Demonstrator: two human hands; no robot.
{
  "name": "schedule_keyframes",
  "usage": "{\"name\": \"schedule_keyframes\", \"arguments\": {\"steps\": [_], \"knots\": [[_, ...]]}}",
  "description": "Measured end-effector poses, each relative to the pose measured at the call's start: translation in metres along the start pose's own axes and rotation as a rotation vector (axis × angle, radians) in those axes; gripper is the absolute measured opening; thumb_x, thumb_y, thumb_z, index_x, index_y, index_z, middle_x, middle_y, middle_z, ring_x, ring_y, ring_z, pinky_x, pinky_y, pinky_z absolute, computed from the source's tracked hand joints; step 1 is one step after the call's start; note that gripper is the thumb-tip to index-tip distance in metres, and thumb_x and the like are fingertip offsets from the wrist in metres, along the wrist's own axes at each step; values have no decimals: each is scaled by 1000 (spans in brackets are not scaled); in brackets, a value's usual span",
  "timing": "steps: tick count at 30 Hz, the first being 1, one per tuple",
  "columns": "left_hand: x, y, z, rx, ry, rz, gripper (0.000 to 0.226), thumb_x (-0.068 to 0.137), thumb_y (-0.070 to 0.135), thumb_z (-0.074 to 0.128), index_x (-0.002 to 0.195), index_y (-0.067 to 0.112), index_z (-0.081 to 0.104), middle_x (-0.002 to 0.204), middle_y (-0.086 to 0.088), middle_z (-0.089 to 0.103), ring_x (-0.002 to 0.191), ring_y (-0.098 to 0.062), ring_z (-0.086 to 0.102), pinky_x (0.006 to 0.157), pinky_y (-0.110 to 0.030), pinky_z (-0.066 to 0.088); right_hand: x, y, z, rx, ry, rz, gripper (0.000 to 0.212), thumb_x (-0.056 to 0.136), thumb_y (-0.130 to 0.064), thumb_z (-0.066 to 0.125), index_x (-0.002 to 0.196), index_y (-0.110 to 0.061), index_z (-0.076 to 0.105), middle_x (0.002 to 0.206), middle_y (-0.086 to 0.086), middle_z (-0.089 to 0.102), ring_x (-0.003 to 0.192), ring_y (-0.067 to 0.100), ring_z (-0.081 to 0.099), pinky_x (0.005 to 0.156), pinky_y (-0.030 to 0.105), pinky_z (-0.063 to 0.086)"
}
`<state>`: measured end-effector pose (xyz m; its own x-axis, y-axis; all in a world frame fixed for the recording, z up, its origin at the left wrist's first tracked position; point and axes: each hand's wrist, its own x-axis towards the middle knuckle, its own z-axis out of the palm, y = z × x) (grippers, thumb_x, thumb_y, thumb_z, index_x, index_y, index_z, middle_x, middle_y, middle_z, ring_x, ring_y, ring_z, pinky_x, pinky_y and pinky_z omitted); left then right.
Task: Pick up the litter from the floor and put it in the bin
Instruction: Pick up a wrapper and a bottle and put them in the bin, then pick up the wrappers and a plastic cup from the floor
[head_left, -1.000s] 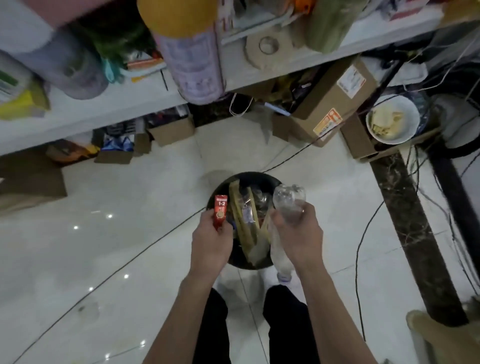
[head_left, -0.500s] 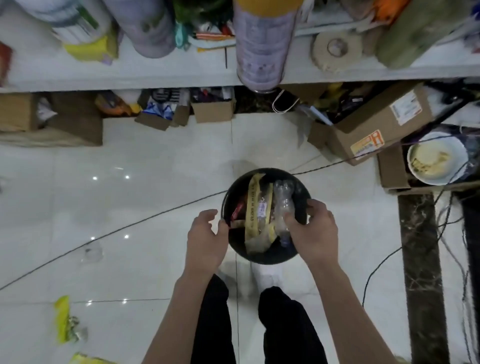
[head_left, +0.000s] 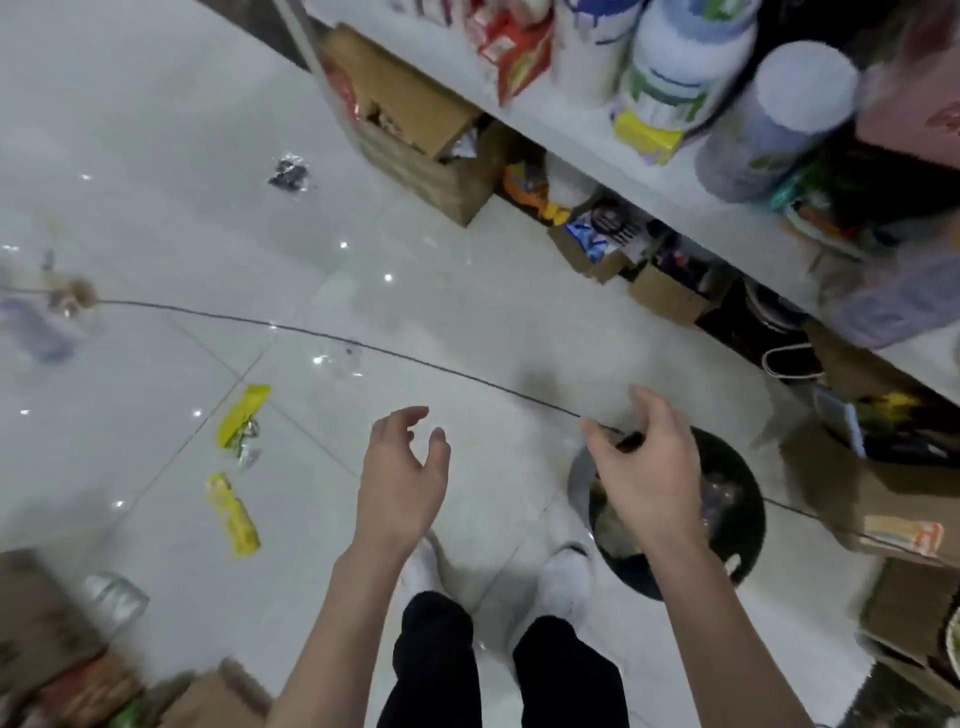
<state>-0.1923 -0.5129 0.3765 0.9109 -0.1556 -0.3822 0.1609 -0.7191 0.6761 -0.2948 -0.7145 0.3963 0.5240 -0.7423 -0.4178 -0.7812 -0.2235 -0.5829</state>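
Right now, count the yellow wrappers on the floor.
2. Upper wrapper lies left of the left hand; lower wrapper lies just below it in view. More may be hidden beyond the frame.

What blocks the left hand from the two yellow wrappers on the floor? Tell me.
Nothing visible. Only bare tile lies between the left hand and the upper yellow wrapper or the lower yellow wrapper; the black cable runs beyond both.
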Motion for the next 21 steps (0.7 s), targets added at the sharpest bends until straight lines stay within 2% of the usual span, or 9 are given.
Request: {"name": "schedule_keyframes", "arguments": {"steps": [4, 11, 16, 21], "knots": [[2, -45, -81, -51, 171, -91, 32, 95, 30, 57, 126, 25, 56, 126, 6, 53, 110, -9, 55, 78, -20, 40, -27, -66, 46, -52, -84, -159, 60, 82, -47, 74, 133, -24, 54, 126, 3, 58, 120, 25, 54, 104, 49, 43], [-12, -145, -210, -114, 394, -286, 31, 94, 28, 57, 125, 23, 58, 124, 5, 53, 107, -11, 54, 84, -25, 38, -96, -177, 144, -155, -310, -396, 63, 83, -49, 71, 138, -28, 48, 130, -1, 52, 123, 20, 51, 107, 49, 41], [-9, -226, -284, -142, 479, -411, 32, 93, 26, 61, 125, 20, 58, 123, 1, 56, 107, -18, 57, 90, -35, 46, -146, -248, 232, -240, -401, -521, 65, 83, -50, 71, 139, -31, 46, 131, -6, 51, 126, 17, 48, 109, 48, 39], [-2, -313, -328, -217, 513, -520, 32, 93, 27, 60, 125, 20, 58, 123, 2, 57, 103, -13, 56, 87, -28, 43, -182, -293, 327, -332, -461, -643, 65, 81, -51, 71, 137, -31, 47, 130, -5, 52, 122, 17, 48, 107, 46, 39]]}}
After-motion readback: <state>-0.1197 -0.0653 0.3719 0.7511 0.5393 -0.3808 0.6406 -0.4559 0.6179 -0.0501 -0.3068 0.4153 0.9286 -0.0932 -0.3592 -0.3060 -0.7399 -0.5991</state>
